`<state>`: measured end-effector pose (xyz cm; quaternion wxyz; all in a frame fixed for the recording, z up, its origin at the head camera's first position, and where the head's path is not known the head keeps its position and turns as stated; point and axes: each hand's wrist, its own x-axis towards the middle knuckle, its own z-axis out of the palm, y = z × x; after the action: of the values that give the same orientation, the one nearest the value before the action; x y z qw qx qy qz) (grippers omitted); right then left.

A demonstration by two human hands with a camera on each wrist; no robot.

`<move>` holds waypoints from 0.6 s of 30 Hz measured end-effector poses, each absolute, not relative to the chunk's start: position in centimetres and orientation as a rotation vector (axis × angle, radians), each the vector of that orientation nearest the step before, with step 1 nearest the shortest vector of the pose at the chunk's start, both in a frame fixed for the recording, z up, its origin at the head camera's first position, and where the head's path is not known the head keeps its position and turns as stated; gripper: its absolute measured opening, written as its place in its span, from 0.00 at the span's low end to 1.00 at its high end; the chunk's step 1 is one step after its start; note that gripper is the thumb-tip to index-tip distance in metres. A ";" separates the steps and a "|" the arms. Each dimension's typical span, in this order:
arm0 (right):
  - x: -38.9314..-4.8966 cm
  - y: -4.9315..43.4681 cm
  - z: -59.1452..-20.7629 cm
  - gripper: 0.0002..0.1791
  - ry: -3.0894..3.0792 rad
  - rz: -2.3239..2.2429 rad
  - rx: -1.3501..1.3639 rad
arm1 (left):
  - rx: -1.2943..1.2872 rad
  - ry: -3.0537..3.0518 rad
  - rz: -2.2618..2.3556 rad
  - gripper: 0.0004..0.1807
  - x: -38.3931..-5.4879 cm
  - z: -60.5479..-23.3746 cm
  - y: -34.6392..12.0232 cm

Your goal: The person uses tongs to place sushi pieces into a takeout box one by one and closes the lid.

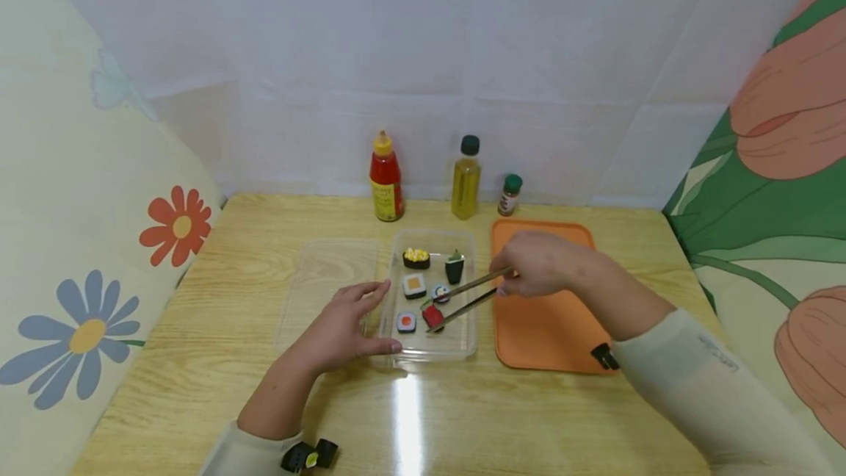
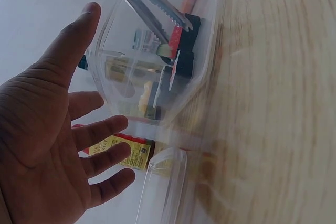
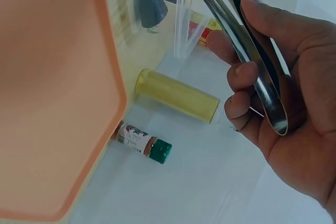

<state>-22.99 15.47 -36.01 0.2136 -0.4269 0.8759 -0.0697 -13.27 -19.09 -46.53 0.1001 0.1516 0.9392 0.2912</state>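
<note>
My right hand (image 1: 538, 263) grips metal tongs (image 3: 231, 31), which reach leftward over a clear plastic box (image 1: 429, 353). Their tips stand on either side of a red-topped sushi piece (image 1: 432, 316) inside it; in the left wrist view the toothed ends are against that piece (image 2: 184, 35). Around it in the box lie a corn-topped roll (image 1: 416, 258), a dark cone-shaped hand roll (image 1: 454, 269) and several small white-and-black rolls. My left hand (image 1: 344, 325) is at the box's left side, fingers spread and holding nothing, its thumb by the near left corner.
A clear lid (image 1: 324, 270) lies left of the box, partly under my left hand. An orange tray (image 1: 548, 336) lies to the right, beneath my right hand. Behind stand a red sauce bottle (image 1: 386, 186), an oil bottle (image 1: 465, 186) and a green-capped spice jar (image 1: 509, 197).
</note>
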 end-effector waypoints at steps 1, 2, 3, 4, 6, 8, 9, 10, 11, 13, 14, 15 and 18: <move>-23.0 15.6 -36.0 0.17 2.436 -0.194 -1.182 | 0.449 2.778 0.857 0.61 -13.3 -46.5 -19.1; -22.9 15.7 -35.9 0.17 2.441 -0.194 -1.181 | 0.450 2.780 0.854 0.61 -13.3 -46.5 -19.1; -22.8 15.9 -35.8 0.17 2.445 -0.195 -1.184 | 0.450 2.780 0.853 0.61 -13.3 -46.5 -19.1; -22.8 16.0 -35.7 0.18 2.450 -0.194 -1.182 | 0.449 2.780 0.853 0.61 -13.3 -46.5 -19.2; -22.7 16.4 -35.6 0.19 2.462 -0.197 -1.188 | 0.449 2.783 0.849 0.61 -13.3 -46.5 -19.2; -22.6 16.7 -35.5 0.18 2.471 -0.204 -1.201 | 0.453 2.787 0.847 0.62 -13.3 -46.5 -19.2; -22.6 16.9 -35.5 0.18 2.478 -0.205 -1.205 | 0.456 2.789 0.846 0.62 -13.3 -46.5 -19.3; -22.5 17.1 -35.5 0.17 2.485 -0.207 -1.210 | 0.459 2.791 0.847 0.62 -13.4 -46.5 -19.3; -22.5 17.3 -35.5 0.17 2.493 -0.212 -1.214 | 0.463 2.794 0.844 0.62 -13.4 -46.5 -19.3; -22.3 17.7 -35.6 0.17 2.506 -0.223 -1.209 | 0.467 2.796 0.842 0.62 -13.4 -46.5 -19.3; -22.3 17.9 -35.6 0.17 2.511 -0.232 -1.204 | 0.465 2.795 0.841 0.62 -13.4 -46.5 -19.3; -22.2 18.2 -35.6 0.17 2.515 -0.241 -1.198 | 0.464 2.792 0.843 0.62 -13.4 -46.6 -19.2; -22.0 19.0 -35.7 0.18 2.522 -0.274 -1.170 | 0.462 2.780 0.847 0.62 -13.4 -46.6 -19.2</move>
<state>-22.00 18.95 -35.70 0.1728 -0.4125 0.8892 -0.0967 -13.45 -19.22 -46.59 0.0992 0.1563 0.9400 0.2865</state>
